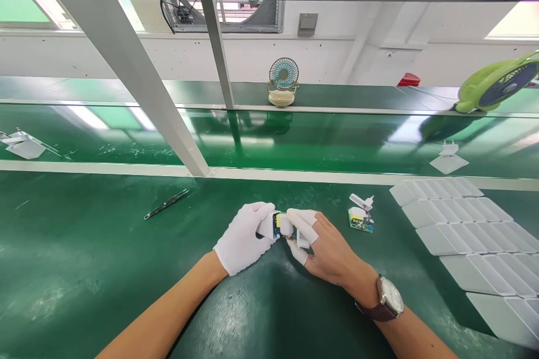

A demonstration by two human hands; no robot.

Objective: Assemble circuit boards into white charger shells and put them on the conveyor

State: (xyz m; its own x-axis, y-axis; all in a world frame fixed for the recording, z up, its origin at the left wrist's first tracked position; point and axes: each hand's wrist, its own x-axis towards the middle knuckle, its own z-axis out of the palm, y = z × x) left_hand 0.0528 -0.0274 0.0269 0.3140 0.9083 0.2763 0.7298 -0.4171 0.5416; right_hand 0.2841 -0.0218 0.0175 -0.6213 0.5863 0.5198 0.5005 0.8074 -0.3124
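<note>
In a white glove, my left hand (248,237) is closed around a white plastic housing (266,226). A small circuit board (278,225) with a yellow-wrapped part shows at the housing's edge. My right hand (322,241), with white finger cots on several fingers, pinches the board's other end, where a white piece (302,240) shows between the fingers. The fingers hide part of the board, and I cannot tell how deep it sits in the housing. To the right lies another circuit board (360,220) with a white plastic piece (361,202) at its top.
Black tweezers (167,204) lie at the left on the green table. Rows of white flat pieces (471,235) cover the right side. Beyond the ledge, white parts (449,158) rest on a green belt-like surface. A slanted post (138,73) and two fans (283,79) stand farther back.
</note>
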